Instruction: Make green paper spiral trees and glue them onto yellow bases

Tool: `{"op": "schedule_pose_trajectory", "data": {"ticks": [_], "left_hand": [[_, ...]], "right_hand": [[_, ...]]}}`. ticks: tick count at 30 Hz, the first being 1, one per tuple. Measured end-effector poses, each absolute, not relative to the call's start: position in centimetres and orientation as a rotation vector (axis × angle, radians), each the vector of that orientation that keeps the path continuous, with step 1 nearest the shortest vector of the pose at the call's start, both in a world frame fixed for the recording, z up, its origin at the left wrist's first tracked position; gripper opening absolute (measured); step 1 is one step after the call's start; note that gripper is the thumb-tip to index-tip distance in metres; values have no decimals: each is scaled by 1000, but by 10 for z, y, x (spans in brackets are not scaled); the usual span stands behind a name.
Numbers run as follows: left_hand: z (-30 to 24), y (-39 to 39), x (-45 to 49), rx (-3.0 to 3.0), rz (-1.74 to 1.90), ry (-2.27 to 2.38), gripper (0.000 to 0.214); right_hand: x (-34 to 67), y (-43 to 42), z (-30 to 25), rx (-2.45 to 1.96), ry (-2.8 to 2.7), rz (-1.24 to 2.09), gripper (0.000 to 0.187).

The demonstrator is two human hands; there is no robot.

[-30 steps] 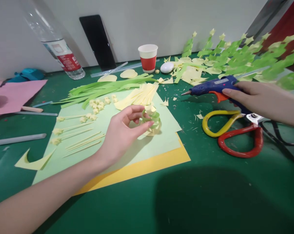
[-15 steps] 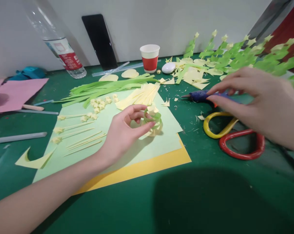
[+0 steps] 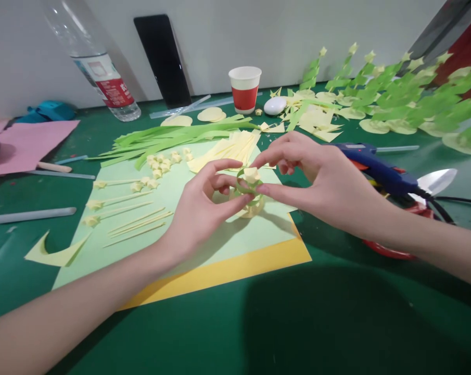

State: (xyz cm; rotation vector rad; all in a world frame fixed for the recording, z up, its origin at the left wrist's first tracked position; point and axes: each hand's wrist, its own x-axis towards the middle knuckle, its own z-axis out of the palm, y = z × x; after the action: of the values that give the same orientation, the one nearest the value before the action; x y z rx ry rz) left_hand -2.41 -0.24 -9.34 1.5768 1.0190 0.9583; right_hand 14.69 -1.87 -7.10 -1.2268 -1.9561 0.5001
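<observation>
A small paper star flower (image 3: 252, 175) stands over the pale green sheet (image 3: 212, 237), with a curled green paper strip (image 3: 241, 182) wound below its star and a pale yellow paper base (image 3: 254, 209) under it. My left hand (image 3: 200, 203) pinches the green strip from the left. From the right, my right hand (image 3: 317, 174) closes thumb and forefinger on the same flower, just beside the star. Its stem is mostly hidden by the fingers and strip. Folded stars (image 3: 157, 169) and thin sticks (image 3: 139, 226), some star-tipped, lie to the left.
Green paper strips (image 3: 173, 135) lie behind the hands. To the right rest a blue glue gun (image 3: 383, 169) and red-handled scissors (image 3: 434, 182). A paper cup (image 3: 244, 91), a bottle (image 3: 114, 91) and a phone (image 3: 165, 62) line the wall, with finished paper flowers (image 3: 395, 94) at back right.
My right hand has come left from beside the glue gun to the paper flower and touches it. The glue gun now rests farther right, over the scissors. My left hand stays on the flower.
</observation>
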Motion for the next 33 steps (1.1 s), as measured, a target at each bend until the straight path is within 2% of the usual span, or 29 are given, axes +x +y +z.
{"op": "schedule_pose_trajectory", "data": {"ticks": [3, 18, 25, 33], "left_hand": [[-93, -2, -23, 1572, 956, 1016, 31], [-93, -3, -24, 1655, 944, 1028, 30], [-98, -1, -34, 1842, 975, 1058, 44], [-91, -1, -33, 1938, 701, 1169, 20]], "right_hand": [[147, -17, -70, -1198, -1949, 521, 7], [138, -13, -65, -1284, -1973, 538, 3], [137, -12, -65, -1293, -1979, 530, 1], [142, -13, -67, -1260, -2000, 501, 2]]}}
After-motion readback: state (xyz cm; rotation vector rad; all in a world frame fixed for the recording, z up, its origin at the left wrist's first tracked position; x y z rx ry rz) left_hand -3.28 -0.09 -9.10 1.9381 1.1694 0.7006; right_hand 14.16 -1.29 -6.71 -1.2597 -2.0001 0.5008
